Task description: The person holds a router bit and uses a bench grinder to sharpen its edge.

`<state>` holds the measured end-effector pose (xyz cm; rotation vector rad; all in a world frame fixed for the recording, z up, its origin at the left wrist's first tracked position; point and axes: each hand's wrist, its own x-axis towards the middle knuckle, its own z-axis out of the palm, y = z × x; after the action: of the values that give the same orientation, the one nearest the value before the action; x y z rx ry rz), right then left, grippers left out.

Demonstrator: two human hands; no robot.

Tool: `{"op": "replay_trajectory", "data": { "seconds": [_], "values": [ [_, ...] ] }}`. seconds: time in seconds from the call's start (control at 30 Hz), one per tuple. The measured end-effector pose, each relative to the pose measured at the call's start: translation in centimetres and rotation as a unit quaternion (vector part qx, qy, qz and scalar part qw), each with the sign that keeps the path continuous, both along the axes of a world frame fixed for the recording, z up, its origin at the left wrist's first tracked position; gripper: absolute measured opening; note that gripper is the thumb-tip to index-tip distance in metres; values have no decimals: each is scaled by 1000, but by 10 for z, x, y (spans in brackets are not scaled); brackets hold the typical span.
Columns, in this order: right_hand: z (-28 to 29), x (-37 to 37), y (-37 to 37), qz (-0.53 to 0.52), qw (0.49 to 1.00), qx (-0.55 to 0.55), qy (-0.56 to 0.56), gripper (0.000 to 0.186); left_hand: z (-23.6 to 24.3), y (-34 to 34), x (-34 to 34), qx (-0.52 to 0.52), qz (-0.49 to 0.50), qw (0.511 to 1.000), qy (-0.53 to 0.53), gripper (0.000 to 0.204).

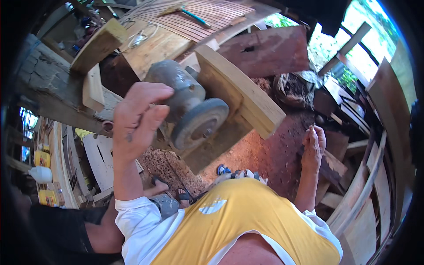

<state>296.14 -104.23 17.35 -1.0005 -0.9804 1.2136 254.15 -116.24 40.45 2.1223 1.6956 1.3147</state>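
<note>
A grey bench grinder (179, 86) with a round grinding wheel (201, 123) is mounted on a wooden stand in front of me. My left hand (139, 117) is raised at the left side of its motor. Its fingers and thumb point toward the housing with a gap between them, and I see nothing in that gap. Whether the fingertips touch the motor, I cannot tell. Off to the right, away from the grinder, my right hand (314, 141) is closed with its fingertips pinched together. Anything between those fingertips is too small to make out.
A thick wooden board (240, 88) stands right of the grinder. Behind it, a hammer with a teal handle (195, 18) lies on a slatted wooden surface (163, 13). Planks (357, 194) lean at the right. A person in a dark shirt (62, 229) is close at lower left.
</note>
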Motion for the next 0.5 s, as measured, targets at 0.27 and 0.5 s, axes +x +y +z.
{"op": "replay_trajectory", "data": {
  "seconds": [0.27, 0.5],
  "values": [
    [-18, -56, 67, 86, 996, 7, -5, 11, 2, 47, -5, -31, -38, 991, 128, 26],
    [-50, -71, 136, 231, 972, -42, 20, 8, 9, 73, 23, -113, 42, 976, 180, 29]
  ]
}}
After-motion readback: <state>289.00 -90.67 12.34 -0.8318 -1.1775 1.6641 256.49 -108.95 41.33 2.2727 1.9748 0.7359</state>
